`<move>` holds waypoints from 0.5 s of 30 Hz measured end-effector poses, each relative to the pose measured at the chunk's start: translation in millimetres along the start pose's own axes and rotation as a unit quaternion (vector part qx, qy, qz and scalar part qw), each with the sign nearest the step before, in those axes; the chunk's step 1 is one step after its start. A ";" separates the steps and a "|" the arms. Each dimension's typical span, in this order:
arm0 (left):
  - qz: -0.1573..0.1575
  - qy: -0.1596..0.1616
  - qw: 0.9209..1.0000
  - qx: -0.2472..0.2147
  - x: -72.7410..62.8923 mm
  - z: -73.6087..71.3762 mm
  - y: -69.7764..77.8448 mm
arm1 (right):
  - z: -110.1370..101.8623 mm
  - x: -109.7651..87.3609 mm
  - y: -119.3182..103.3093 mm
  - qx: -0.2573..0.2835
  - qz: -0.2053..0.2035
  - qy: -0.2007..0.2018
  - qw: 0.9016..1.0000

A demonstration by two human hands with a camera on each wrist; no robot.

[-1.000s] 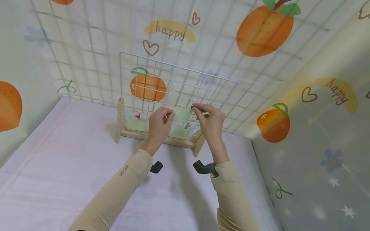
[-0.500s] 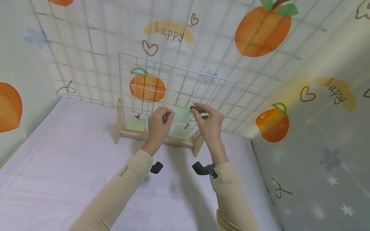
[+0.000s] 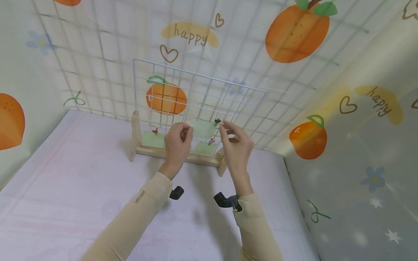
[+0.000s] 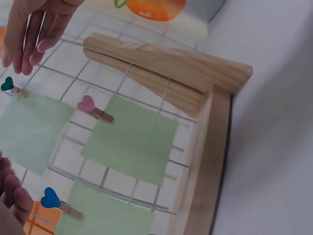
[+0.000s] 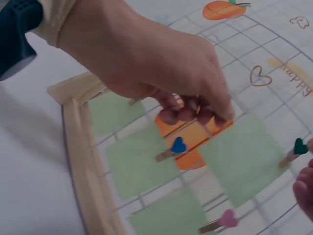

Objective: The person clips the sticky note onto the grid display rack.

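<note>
A light green paper square (image 3: 204, 128) hangs on a white wire grid (image 3: 225, 96), held at its right edge by a small clothespin with a green heart (image 3: 217, 121). Just right of that clothespin is my right hand (image 3: 237, 145), its fingers extended and apart from it; in the left wrist view they look fairly straight with nothing between them. My left hand (image 3: 177, 143), fingers loosely bent, is beside the square's left edge with a narrow gap. Lower on the grid are further green squares with clothespins bearing a blue heart (image 4: 50, 198), a pink heart (image 4: 86, 104) and a red heart (image 3: 155, 131).
A wooden base (image 3: 196, 159) with upright end pieces (image 3: 134, 136) supports the grid on a pale tabletop (image 3: 81, 188). Behind and at the sides stand printed walls (image 3: 310, 47) with oranges and a grid pattern. Each wrist bears a dark camera mount (image 3: 225, 200).
My right hand has let go of the green-heart clothespin and drawn back right and down. My left hand has slid slightly left, away from the paper's edge. The paper stays on the grid.
</note>
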State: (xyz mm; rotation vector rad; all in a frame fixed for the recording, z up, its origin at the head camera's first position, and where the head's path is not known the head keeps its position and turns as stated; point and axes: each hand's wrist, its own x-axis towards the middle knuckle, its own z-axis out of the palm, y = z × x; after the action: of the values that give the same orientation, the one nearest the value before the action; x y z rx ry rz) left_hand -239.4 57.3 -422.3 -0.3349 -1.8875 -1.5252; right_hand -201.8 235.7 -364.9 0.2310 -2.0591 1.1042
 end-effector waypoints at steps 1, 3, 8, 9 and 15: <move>-0.004 0.003 1.000 0.000 -1.7 -0.1 -0.2 | 0.7 -4.2 1.6 0.012 0.003 0.007 1.000; -0.011 0.008 1.000 0.001 -4.9 -0.7 -1.0 | 2.3 -12.3 5.2 0.029 0.004 0.016 0.999; -0.013 0.006 1.000 0.006 -13.1 -2.8 -4.3 | 6.8 -32.0 16.0 0.024 0.010 0.001 1.000; -0.012 0.001 1.000 0.005 -14.9 -2.9 -5.1 | 7.5 -35.8 18.0 0.020 0.014 -0.006 1.000; -0.009 -0.040 0.999 0.001 -24.9 -0.8 -9.9 | 12.4 -55.5 26.0 0.005 0.028 -0.041 0.999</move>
State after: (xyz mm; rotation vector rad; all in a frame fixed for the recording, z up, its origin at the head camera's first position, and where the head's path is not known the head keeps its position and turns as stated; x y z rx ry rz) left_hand -226.6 59.1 -445.8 -0.3845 -1.9596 -1.5421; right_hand -183.1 231.4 -424.5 0.2294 -2.1449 1.1559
